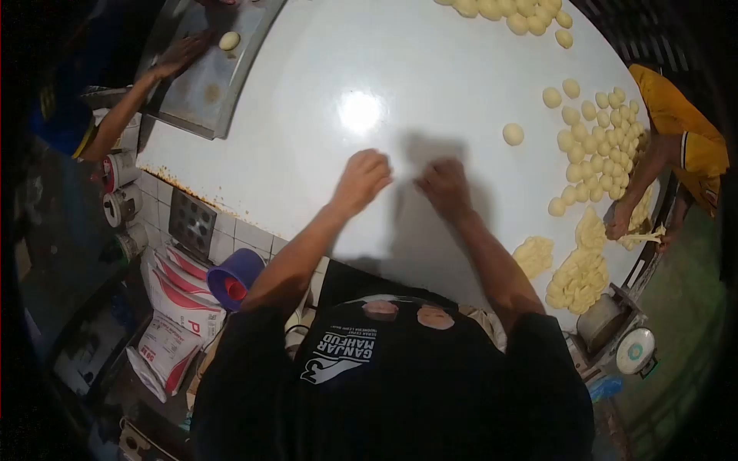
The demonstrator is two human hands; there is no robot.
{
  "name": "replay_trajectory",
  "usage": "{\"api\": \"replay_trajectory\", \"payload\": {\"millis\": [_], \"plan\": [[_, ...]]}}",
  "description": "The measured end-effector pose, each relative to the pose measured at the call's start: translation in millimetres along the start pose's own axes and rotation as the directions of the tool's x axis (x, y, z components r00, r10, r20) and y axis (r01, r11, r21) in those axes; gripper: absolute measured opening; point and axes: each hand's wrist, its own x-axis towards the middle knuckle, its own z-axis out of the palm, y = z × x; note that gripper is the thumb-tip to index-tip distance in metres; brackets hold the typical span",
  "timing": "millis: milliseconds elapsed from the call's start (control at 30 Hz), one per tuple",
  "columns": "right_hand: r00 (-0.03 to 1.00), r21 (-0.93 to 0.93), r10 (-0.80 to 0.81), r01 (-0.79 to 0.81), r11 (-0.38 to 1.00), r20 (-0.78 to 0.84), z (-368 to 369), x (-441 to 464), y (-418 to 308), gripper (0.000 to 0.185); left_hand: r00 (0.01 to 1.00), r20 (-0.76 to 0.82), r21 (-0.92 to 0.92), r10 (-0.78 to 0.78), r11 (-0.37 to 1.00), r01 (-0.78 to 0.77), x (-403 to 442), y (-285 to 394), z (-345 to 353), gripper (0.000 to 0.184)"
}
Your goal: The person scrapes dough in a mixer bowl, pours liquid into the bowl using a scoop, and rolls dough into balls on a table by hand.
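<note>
- Dough (578, 280) lies in soft lumps on the near right of the white table (300, 92).
- Left hand (363, 180) and right hand (446, 187) curl in over the table; I can't tell if they hold anything.
- Round palms and a light, even push should roll soft dough without squashing it.
- One ball (513, 134) sits alone, past the right hand.
- More balls (517, 24) sit at the far edge.

Across my black shirt (430, 384) I read "GANJAR MAHFUD" in white capitals, upside down to me, beside a large "3"; the smaller lines there blur. A red "P" stands on a sack (173, 334), its other print too small for me.
</note>
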Motion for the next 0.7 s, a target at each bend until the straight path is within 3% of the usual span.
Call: {"api": "replay_trajectory", "payload": {"millis": [33,67,100,133,167,200,233,267,300,333,400,433,467,500,533,600,633,667,700], "plan": [[1.000,-0.001,-0.015,0.015,1.000,-0.011,-7,2,20,0.025,0.998,0.000,-0.018,0.061,0.998,-0.061,-13,-20,-16,0.019],[0.983,-0.091,0.112,-0.099,0.991,0.146,-12,4,45,0.026,0.998,-0.041,0.160,0.057,0.986,-0.050,-16,-44,-23,0.019],[0.915,-0.193,0.268,-0.217,0.957,0.302,-10,-3,52,0.027,0.983,0.068,0.357,-0.171,0.924,0.136,1,-44,-34,0.018],[0.873,-0.306,0.440,-0.369,0.878,0.210,-23,38,30,0.028,0.977,-0.096,0.326,-0.190,0.922,0.211,17,-38,-28,0.018],[0.872,-0.311,0.440,-0.367,0.877,0.212,-12,38,14,0.028,0.940,-0.287,0.293,-0.184,0.917,0.269,43,-34,-15,0.017],[0.939,-0.185,0.345,-0.340,0.922,-0.006,-2,37,1,0.027,0.940,-0.254,0.286,-0.228,0.911,0.298,45,-21,-6,0.016],[0.939,-0.069,0.249,-0.272,0.960,-0.237,1,34,-9,0.026,0.967,-0.136,0.162,-0.213,0.959,0.234,29,-22,4,0.016],[0.976,-0.132,0.216,-0.215,0.968,-0.003,-11,17,-16,0.031,0.988,-0.112,0.120,-0.107,0.985,0.121,10,-14,0,0.016],[0.979,-0.143,0.204,-0.201,0.969,0.002,-26,4,-16,0.031,0.996,-0.091,0.073,-0.005,0.997,0.011,-5,-15,-12,0.016],[0.974,-0.153,0.226,-0.219,0.964,0.031,-43,-8,-11,0.033,0.994,-0.107,0.067,-0.013,0.998,0.020,-7,-31,-28,0.016],[0.960,-0.173,0.268,-0.252,0.952,0.080,-54,13,-24,0.037,0.998,0.059,0.325,-0.002,0.946,-0.018,-11,-61,-61,0.020],[0.844,-0.080,0.512,-0.506,0.859,0.158,-57,46,-21,0.038,0.992,-0.079,0.334,-0.096,0.935,0.117,1,-67,-58,0.021],[0.663,-0.007,0.703,-0.726,0.687,0.257,-61,91,-26,0.040,0.968,-0.070,0.299,-0.241,0.921,0.251,19,-65,-49,0.022],[0.644,0.144,0.707,-0.760,0.634,0.291,-65,144,-45,0.042,0.923,-0.051,0.270,-0.381,0.885,0.380,27,-63,-45,0.023],[0.638,0.295,0.699,-0.770,0.566,0.323,-52,193,-59,0.044,0.920,-0.061,0.271,-0.388,0.881,0.389,14,-62,-50,0.023],[0.788,0.435,0.596,-0.596,0.675,0.155,11,241,-49,0.052,0.999,-0.042,0.170,0.014,0.985,-0.007,-19,-47,-51,0.024],[0.847,0.296,0.526,-0.522,0.800,0.073,46,257,-40,0.055,0.999,-0.030,0.155,0.034,0.987,-0.029,-31,-60,-57,0.023],[0.931,0.123,0.319,-0.301,0.946,-0.178,74,253,-33,0.052,0.998,-0.011,0.133,0.070,0.989,-0.068,-42,-81,-69,0.023],[0.933,-0.120,0.041,-0.089,0.989,-0.357,94,248,-26,0.050,0.999,-0.013,0.131,-0.032,0.991,0.033,-39,-96,-82,0.018]]}}
